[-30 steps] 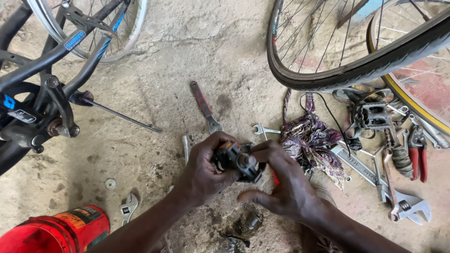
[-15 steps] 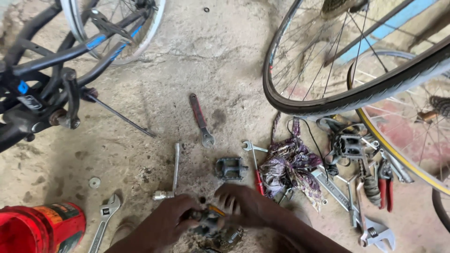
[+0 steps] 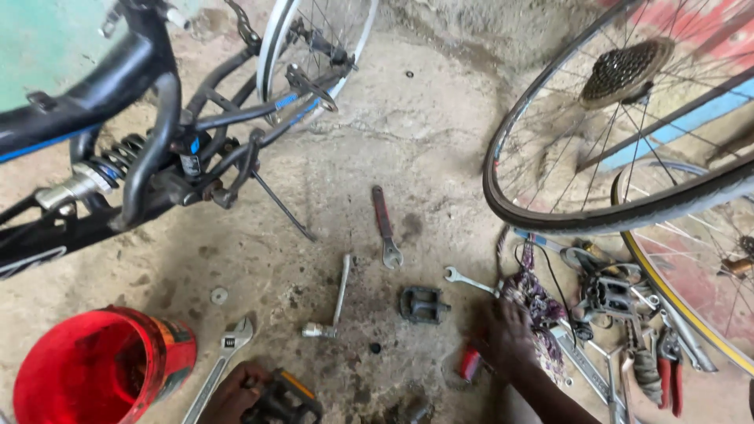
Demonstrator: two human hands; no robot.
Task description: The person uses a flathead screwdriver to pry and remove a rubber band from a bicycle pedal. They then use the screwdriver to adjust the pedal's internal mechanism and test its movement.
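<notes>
The left hand (image 3: pixel 234 394) and its pedal (image 3: pixel 284 400) are cut off by the bottom edge. The right hand (image 3: pixel 506 334) is blurred, its grip on the red-handled tool (image 3: pixel 470 364) not made out. The bucket (image 3: pixel 94 369) is clipped at the bottom edge.

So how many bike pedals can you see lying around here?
3. One pedal lies on the floor in the middle; the left hand holds a second pedal at the bottom edge; a third pedal sits in the tool pile at right. More may be hidden there.
</notes>
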